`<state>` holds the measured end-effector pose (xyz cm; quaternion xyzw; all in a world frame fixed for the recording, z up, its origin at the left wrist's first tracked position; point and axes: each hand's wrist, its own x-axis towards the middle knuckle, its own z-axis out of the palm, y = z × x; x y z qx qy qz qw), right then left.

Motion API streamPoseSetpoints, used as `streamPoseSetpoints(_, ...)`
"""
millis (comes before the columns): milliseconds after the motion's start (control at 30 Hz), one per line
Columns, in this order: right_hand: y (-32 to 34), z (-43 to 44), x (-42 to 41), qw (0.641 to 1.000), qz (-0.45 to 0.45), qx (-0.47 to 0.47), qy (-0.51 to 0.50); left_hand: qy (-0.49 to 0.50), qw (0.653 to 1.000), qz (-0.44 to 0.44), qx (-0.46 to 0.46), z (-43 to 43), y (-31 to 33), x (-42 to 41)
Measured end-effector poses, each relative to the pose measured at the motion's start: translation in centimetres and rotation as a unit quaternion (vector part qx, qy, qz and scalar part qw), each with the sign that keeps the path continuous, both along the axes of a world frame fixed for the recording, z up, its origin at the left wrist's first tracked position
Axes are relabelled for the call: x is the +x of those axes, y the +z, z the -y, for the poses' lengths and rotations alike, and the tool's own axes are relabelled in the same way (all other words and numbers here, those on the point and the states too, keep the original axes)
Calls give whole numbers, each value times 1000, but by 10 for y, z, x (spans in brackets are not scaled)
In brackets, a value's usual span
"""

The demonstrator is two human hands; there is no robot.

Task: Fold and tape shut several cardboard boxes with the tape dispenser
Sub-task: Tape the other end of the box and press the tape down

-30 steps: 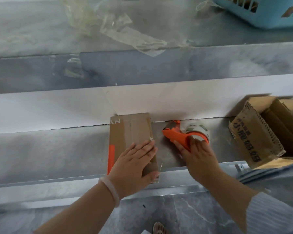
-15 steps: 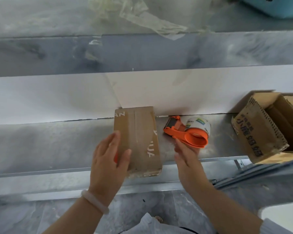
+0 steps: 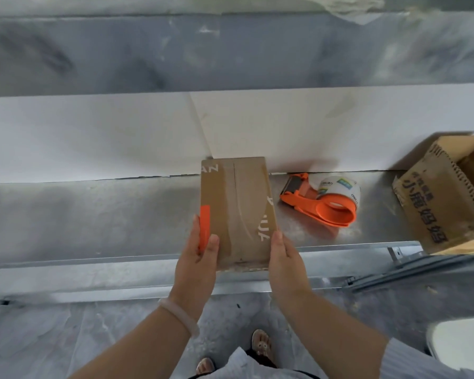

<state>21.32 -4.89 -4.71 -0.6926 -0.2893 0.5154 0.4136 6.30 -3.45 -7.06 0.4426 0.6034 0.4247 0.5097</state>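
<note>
The right hand (image 3: 285, 266) leaves the tape dispenser (image 3: 323, 203) and joins the left hand (image 3: 196, 266) on the box (image 3: 238, 203).
Both grip its near end, 1 per side, at the worktop's (image 3: 93, 214) front edge.

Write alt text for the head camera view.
The left hand and the right hand hold a small cardboard box by its side edges over a metal shelf. An orange tape dispenser lies untouched on the shelf to its right, with an open carton farther right.
</note>
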Motion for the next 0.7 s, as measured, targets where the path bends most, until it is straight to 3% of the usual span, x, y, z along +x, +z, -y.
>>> streamPoseSetpoints(167,-2,1,8,1000,-18,-9,12,-25,997,66,-28,0,6,-7)
streamPoseSetpoints(233,-3,2,13,998,-14,15,65,-98,995,-3,11,0,6,-15)
streamPoseSetpoints(333,-11,4,21,982,60,64,165,-207,954,-195,90,-3,1,-23)
streamPoseSetpoints(433,-22,1,29,959,162,82,217,-212,916,-309,146,-6,-2,-25)
streamPoseSetpoints(567,-27,-4,39,901,316,97,282,-238,879,-368,187,-12,-5,-34)
streamPoseSetpoints(700,-26,-5,47,863,376,118,318,-271,852,-375,245,-19,-10,-49)
